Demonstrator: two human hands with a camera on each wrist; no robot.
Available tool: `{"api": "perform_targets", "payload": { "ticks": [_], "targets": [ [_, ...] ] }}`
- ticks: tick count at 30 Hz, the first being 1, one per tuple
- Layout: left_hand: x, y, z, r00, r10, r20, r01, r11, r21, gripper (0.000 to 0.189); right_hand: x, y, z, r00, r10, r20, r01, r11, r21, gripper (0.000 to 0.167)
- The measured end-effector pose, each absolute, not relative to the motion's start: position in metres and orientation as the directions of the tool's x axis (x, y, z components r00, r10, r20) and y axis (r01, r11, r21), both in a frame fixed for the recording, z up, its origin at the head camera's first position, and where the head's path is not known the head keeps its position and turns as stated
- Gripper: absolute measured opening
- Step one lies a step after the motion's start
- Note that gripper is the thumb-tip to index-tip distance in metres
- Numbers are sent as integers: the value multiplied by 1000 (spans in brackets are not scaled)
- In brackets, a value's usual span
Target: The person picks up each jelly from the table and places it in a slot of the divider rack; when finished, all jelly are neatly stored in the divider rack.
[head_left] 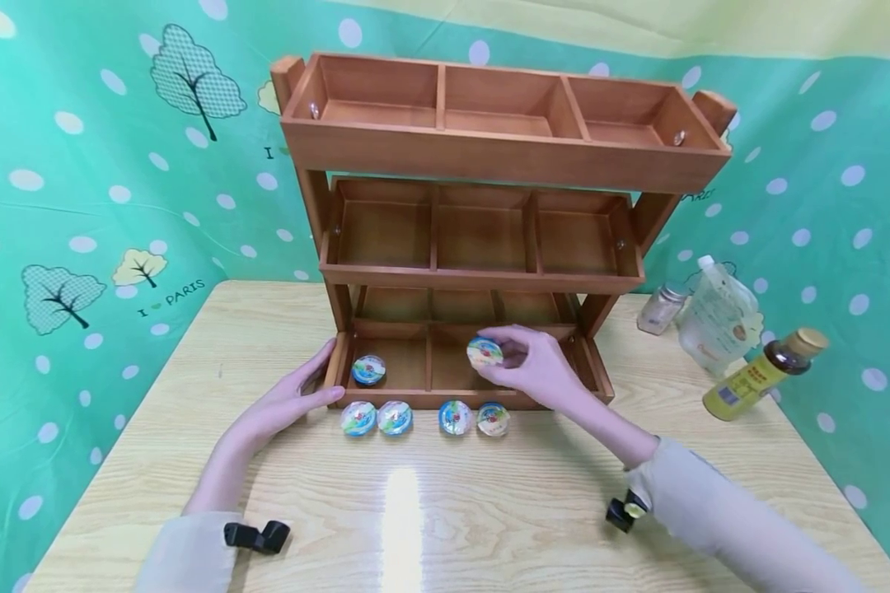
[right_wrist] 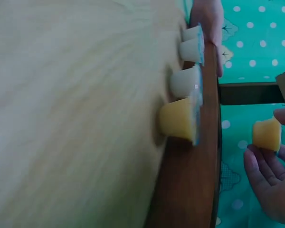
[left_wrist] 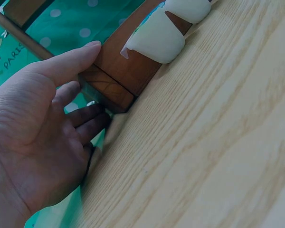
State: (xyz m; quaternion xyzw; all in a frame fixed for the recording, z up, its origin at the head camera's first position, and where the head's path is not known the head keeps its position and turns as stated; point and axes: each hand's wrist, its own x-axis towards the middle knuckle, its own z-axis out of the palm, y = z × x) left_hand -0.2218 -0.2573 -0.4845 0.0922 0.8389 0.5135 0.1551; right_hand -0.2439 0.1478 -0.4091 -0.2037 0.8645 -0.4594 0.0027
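A brown wooden shelf rack [head_left: 489, 161] with stacked compartment trays stands on the table. My left hand [head_left: 289, 399] grips the left front corner of its lowest tray, thumb at the front and fingers along the side. My right hand [head_left: 528, 362] pinches a yellow jelly cup [right_wrist: 266, 135] above the middle compartment of that tray. A jelly cup [head_left: 368, 370] lies in the bottom left compartment. In front of the rack stand two pale jelly cups [head_left: 377, 418] at the left, another pale jelly cup [head_left: 456, 417], and a yellow jelly cup [right_wrist: 176, 118].
On the table's right side are a small glass jar [head_left: 662, 308] with a metal lid, a clear spouted pouch [head_left: 718, 317] and a brown-capped bottle [head_left: 760, 375]. A green dotted cloth [head_left: 104, 206] hangs behind and at both sides.
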Motion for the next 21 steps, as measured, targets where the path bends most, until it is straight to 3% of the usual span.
{"api": "perform_targets", "payload": {
  "ticks": [9, 21],
  "targets": [
    [-223, -258, -486, -936, 309, -166, -4, 464, 886, 84, -280, 106, -409, -873, -469, 137, -339, 380, -861, 42],
    [-222, -259, -487, -934, 315, -171, -11, 452, 892, 84, -315, 64, -408, -833, -551, 50, -404, 544, -735, 46]
  ]
}}
